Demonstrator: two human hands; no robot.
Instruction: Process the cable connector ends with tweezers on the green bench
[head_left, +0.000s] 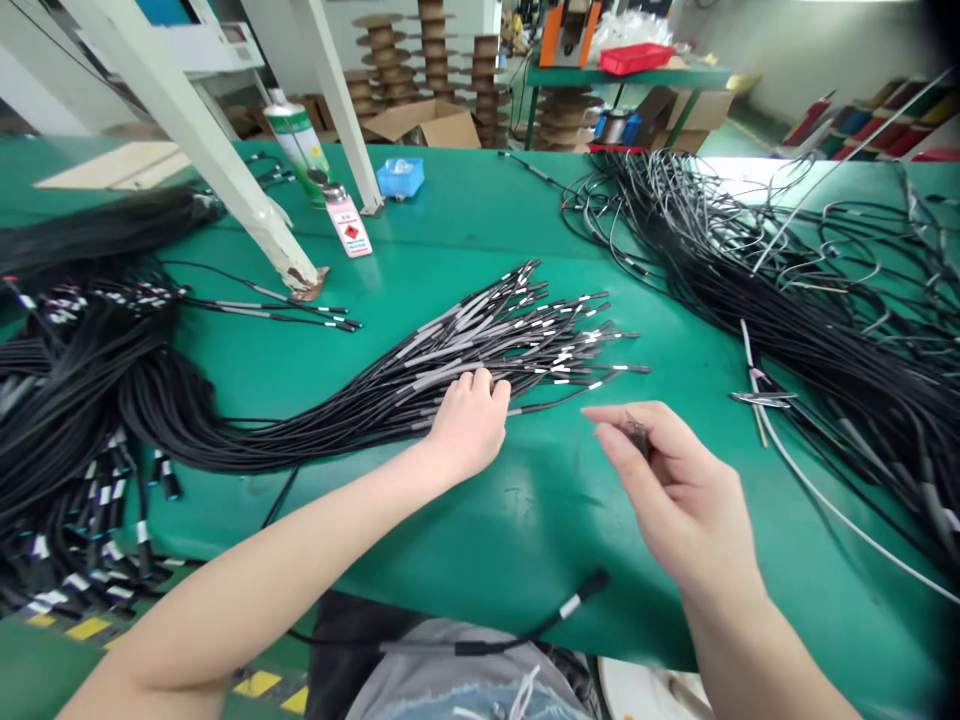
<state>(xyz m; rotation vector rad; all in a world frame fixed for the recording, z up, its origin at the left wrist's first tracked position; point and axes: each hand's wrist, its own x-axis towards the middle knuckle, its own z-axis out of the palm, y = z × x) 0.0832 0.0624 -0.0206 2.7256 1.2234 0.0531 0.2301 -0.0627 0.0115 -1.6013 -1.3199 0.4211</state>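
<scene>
A fanned bundle of black cables [352, 410] lies across the green table, its ends tagged with grey sleeves and white labels. On the near edge of that fan, my left hand [472, 425] has its fingers curled down around cable; the fingertips are hidden. My right hand [686, 490] is raised off the table to the right of the cable ends, thumb and forefinger nearly together. Something small and dark [637, 434] shows inside its curled fingers, too blurred to name. A single black cable [517, 640] with a white label hangs over the table's near edge, above my lap.
Large black cable bundles lie at the left [67, 370] and right [795, 310]. A white metal post [225, 190] stands on the table. Behind it are a pink-labelled bottle [349, 222], a green-and-white can [300, 145] and a small blue box [401, 178]. A white cord [817, 510] curves at the right.
</scene>
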